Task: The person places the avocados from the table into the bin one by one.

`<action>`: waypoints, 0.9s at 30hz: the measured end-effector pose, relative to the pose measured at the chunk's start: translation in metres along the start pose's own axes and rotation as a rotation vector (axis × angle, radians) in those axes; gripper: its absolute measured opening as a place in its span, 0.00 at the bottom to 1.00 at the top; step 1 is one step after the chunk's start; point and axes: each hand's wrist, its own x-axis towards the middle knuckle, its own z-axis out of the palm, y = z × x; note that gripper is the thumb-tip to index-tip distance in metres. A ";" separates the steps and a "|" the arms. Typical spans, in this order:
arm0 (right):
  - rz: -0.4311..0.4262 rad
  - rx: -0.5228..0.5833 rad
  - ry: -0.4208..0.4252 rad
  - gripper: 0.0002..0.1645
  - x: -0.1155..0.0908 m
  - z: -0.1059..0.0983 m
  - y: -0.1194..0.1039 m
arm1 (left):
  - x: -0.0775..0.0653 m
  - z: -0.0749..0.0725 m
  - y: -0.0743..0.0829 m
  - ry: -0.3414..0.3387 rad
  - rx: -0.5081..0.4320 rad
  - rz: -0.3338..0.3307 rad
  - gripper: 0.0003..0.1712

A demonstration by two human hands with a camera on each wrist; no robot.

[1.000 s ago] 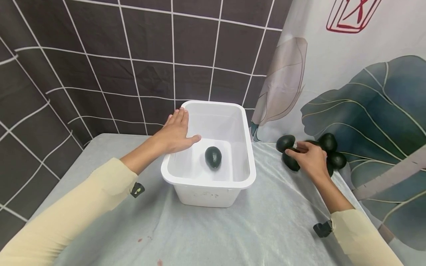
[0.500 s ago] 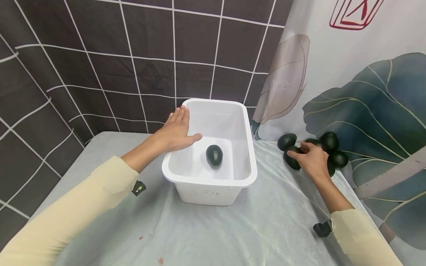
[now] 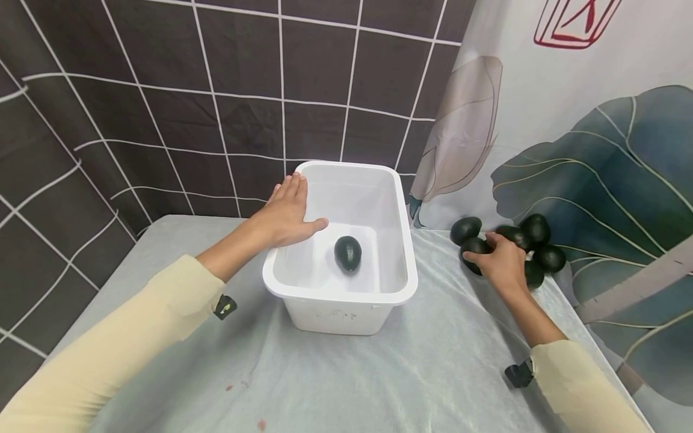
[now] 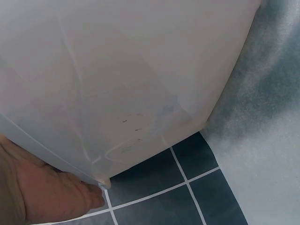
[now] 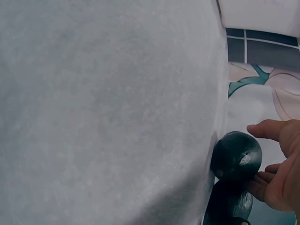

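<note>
My left hand (image 3: 287, 218) straight-fingered on the tub (image 3: 338, 296), my right hand (image 3: 505, 260), right of it, hold unclear, likely picks an avocado (image 3: 474, 245): pinch firmly.

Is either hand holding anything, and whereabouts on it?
The left hand just rests on the white tub's rim. The right hand has a dark fruit between thumb and fingers; whether it grips can't be told.

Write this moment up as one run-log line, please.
left hand: on white tub rim | right hand: at dark green fruit beside other fruits on table | tub contents: single fruit
</note>
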 end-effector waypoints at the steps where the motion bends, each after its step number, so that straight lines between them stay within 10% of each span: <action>1: -0.003 0.000 0.000 0.47 0.000 0.000 0.000 | 0.000 0.000 0.000 0.001 0.000 0.001 0.64; 18: 0.076 0.129 0.086 0.36 -0.003 0.006 -0.007 | 0.000 -0.001 0.000 0.004 -0.013 0.005 0.63; 27: 0.085 0.078 -0.003 0.46 0.000 0.005 -0.008 | -0.001 -0.001 -0.001 0.003 -0.013 -0.001 0.64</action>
